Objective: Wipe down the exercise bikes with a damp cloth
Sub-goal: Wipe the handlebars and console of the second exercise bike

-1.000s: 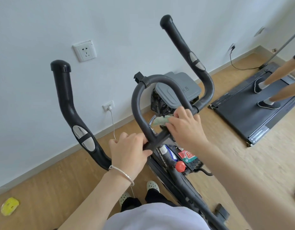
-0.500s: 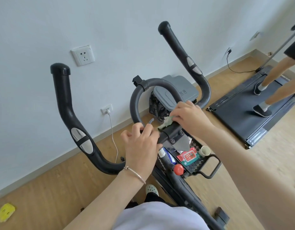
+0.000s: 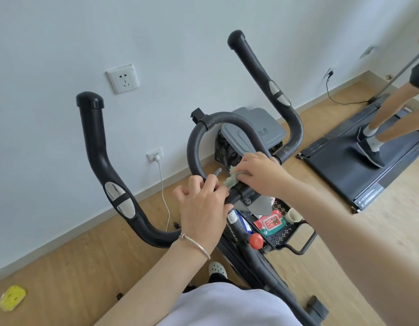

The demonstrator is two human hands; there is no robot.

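Observation:
A black exercise bike's handlebar (image 3: 102, 161) stands in front of me, with two upright horns and a curved centre loop (image 3: 196, 137). My right hand (image 3: 258, 175) grips a small pale green cloth (image 3: 232, 180) and presses it on the handlebar's centre clamp. My left hand (image 3: 203, 203) curls round the bar just left of the clamp, a thin grey lever poking up above its fingers. A silver bangle sits on that wrist.
Under the clamp a black mesh basket (image 3: 295, 231) holds a red packet, a small cup and a tube. A grey lidded bin (image 3: 258, 130) stands by the wall. Another person walks on a treadmill (image 3: 349, 168) at right. A yellow object (image 3: 11, 297) lies on the floor.
My right hand with the cloth has shifted slightly along the centre clamp. My left hand slid right along the bar toward the clamp. The view tilted down a little.

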